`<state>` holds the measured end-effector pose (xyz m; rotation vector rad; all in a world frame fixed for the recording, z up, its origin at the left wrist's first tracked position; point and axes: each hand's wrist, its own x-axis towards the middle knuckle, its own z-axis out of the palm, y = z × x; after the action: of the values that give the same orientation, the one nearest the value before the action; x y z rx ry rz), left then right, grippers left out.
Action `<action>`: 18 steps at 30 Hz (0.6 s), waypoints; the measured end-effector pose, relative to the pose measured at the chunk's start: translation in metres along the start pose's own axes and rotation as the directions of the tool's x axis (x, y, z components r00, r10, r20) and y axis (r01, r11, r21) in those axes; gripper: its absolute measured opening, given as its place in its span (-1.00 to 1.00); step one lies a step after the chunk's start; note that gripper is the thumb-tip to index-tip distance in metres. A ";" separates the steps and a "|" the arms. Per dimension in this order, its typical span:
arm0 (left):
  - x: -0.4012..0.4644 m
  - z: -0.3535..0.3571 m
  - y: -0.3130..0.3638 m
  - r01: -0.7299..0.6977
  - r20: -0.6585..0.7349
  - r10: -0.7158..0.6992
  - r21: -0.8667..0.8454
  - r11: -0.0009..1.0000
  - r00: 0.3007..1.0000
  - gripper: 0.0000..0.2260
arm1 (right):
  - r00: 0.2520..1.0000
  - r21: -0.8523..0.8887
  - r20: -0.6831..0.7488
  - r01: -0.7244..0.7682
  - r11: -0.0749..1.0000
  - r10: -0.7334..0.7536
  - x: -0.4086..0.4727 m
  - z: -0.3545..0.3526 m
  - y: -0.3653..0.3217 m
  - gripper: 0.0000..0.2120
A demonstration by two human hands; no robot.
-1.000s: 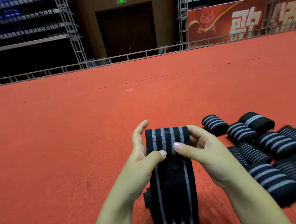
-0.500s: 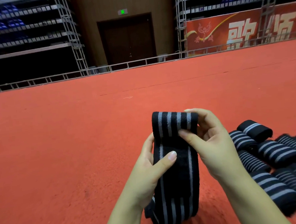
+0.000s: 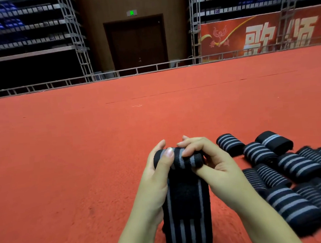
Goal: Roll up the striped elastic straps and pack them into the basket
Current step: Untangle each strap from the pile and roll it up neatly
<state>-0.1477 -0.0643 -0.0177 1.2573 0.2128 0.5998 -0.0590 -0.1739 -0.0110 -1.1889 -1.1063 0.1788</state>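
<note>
So, mid-roll over the red carpet [image 3: 65, 163]. Left hand [image 3: 157, 179] curled round the left end of the half-rolled striped elastic strap [image 3: 186, 200], thumb pressed on top of the roll. Right hand [image 3: 212, 161] clamped on the right end, fingers hooked over the top, thumb tucked underneath. Unrolled tail of black-and-grey strap hanging straight down between both wrists and out the bottom edge. Off to the right, lying on the carpet: a pile of finished rolled straps [image 3: 293, 181], same black with grey stripes, packed side by side and touching, near the right forearm. Further back, a metal truss rail [image 3: 116, 74], dark double door [image 3: 138, 42] under a green exit sign [image 3: 131, 12], red banner [image 3: 263, 36] with white characters.
</note>
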 end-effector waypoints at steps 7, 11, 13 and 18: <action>-0.002 -0.008 0.004 -0.127 0.001 0.129 0.157 0.979 0.992 -0.46 | 0.957 0.383 0.029 -0.277 0.881 0.288 -0.005 -0.005 -0.003 -0.60; -0.008 -0.007 0.008 -0.169 0.067 0.156 0.296 0.940 0.985 -0.48 | 0.916 0.212 0.048 -0.399 0.892 0.398 -0.005 -0.001 -0.002 -0.38; -0.010 -0.007 0.011 -0.163 0.116 0.131 0.333 0.929 0.985 -0.50 | 0.922 0.208 0.046 -0.384 0.899 0.384 -0.006 0.001 -0.004 -0.55; -0.003 -0.008 0.019 -0.128 0.102 0.095 0.389 0.913 0.990 -0.45 | 0.948 0.280 -0.001 -0.305 0.910 0.318 -0.006 0.007 -0.005 -0.63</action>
<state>-0.1601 -0.0556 -0.0027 1.6918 0.2014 0.6213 -0.0694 -0.1747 -0.0112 -1.1030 -0.8130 0.5343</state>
